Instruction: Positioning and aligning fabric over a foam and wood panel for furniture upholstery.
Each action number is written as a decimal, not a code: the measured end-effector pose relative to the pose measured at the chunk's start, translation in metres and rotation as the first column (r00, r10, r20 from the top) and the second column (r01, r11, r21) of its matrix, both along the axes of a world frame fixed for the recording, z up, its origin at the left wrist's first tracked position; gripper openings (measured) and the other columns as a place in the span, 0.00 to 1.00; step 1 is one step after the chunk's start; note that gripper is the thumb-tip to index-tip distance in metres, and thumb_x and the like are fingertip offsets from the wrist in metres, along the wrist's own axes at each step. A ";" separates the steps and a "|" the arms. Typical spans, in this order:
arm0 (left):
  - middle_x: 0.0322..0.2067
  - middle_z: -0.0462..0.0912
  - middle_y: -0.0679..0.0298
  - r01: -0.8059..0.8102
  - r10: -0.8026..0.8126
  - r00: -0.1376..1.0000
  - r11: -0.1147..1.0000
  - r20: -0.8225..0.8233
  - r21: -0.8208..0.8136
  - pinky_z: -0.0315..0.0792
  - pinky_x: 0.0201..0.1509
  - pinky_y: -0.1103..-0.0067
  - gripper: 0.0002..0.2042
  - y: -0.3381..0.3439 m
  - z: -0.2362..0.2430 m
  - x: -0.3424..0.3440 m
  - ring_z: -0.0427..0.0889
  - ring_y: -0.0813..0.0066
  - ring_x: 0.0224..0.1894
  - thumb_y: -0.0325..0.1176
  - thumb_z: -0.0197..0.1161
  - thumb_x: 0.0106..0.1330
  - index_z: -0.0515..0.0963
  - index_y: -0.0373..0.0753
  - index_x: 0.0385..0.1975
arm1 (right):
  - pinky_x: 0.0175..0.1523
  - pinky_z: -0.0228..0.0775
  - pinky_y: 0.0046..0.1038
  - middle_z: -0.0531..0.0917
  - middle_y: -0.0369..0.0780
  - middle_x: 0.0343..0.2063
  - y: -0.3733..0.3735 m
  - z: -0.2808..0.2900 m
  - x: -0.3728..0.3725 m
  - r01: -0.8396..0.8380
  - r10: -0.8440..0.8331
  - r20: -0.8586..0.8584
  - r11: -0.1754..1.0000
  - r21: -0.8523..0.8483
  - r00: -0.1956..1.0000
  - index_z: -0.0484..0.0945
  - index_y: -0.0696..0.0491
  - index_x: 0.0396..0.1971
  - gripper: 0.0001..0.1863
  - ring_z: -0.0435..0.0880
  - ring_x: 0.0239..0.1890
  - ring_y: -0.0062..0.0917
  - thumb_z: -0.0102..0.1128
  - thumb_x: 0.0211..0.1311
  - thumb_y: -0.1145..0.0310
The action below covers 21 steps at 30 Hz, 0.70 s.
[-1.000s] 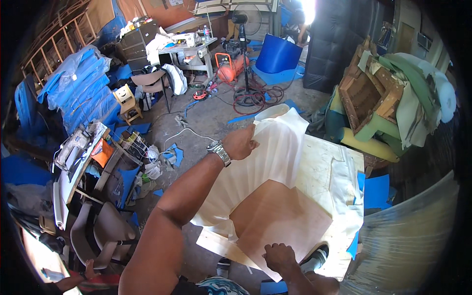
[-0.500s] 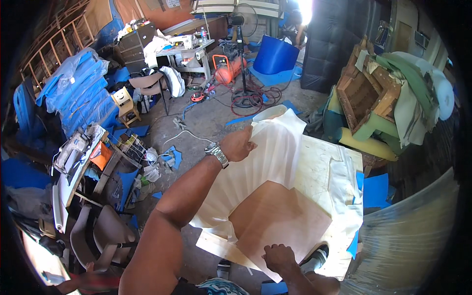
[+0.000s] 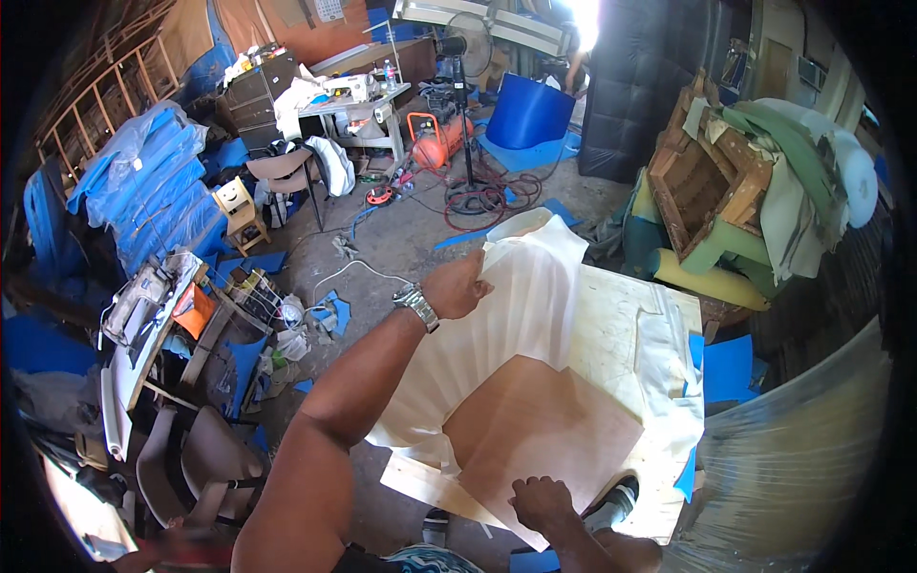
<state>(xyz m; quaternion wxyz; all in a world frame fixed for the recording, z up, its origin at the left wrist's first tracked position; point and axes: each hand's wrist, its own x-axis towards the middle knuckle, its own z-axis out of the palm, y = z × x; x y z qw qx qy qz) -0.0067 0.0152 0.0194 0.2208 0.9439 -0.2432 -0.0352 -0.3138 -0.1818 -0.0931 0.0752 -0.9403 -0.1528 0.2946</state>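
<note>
My left hand (image 3: 457,288), with a metal watch on its wrist, is closed on the left edge of a white, pleated-looking cloth (image 3: 511,310). The cloth stretches from its raised far end down toward the near left of a pale wooden board (image 3: 611,329). On the board's near part lies a flat brown sheet (image 3: 554,430), its left side partly under the cloth. Over the near part of that sheet my right hand (image 3: 543,503) is curled with its knuckles up; whatever its fingers hold is hidden beneath them.
Beside my right hand a shoe (image 3: 616,501) rests on the board. Blue foam scraps (image 3: 731,368) lie at its right. A wooden furniture frame (image 3: 712,181) stands far right. Farther off are a fan stand (image 3: 465,124), red hose (image 3: 478,202), orange compressor (image 3: 439,143) and sewing machines (image 3: 141,301).
The view has shifted slightly. Both hands keep nearly the same places on the cloth and above the brown sheet.
</note>
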 end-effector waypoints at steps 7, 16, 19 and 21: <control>0.38 0.80 0.39 -0.009 0.009 1.000 1.000 0.001 0.012 0.71 0.45 0.54 0.24 0.001 -0.002 0.001 0.79 0.39 0.43 0.42 0.61 0.66 0.63 0.33 0.53 | 0.47 0.76 0.45 0.84 0.46 0.40 -0.001 -0.003 0.000 -0.006 0.006 0.000 1.000 0.012 1.000 0.78 0.52 0.44 0.18 0.84 0.45 0.41 0.53 0.68 0.52; 0.37 0.80 0.39 -0.001 0.000 1.000 1.000 0.012 0.017 0.71 0.44 0.54 0.24 0.001 -0.002 0.001 0.79 0.38 0.43 0.42 0.61 0.66 0.62 0.34 0.53 | 0.52 0.73 0.46 0.83 0.45 0.46 0.001 0.004 0.003 0.022 -0.023 -0.119 1.000 -0.013 0.993 0.77 0.51 0.50 0.19 0.81 0.51 0.40 0.52 0.69 0.54; 0.36 0.80 0.38 -0.009 0.009 1.000 1.000 0.022 0.021 0.71 0.44 0.53 0.24 0.000 -0.003 0.000 0.79 0.38 0.42 0.42 0.61 0.66 0.62 0.34 0.52 | 0.52 0.73 0.46 0.83 0.45 0.46 0.000 0.003 0.003 0.021 -0.023 -0.111 1.000 -0.013 0.994 0.78 0.51 0.50 0.19 0.81 0.50 0.41 0.53 0.69 0.54; 0.33 0.82 0.42 -0.012 0.013 0.997 1.000 0.082 -0.019 0.72 0.40 0.54 0.21 0.000 -0.004 0.000 0.81 0.41 0.39 0.41 0.63 0.64 0.66 0.34 0.49 | 0.52 0.73 0.46 0.83 0.45 0.46 0.000 0.003 0.002 0.027 -0.028 -0.108 1.000 -0.008 0.994 0.78 0.51 0.49 0.18 0.81 0.50 0.41 0.54 0.68 0.54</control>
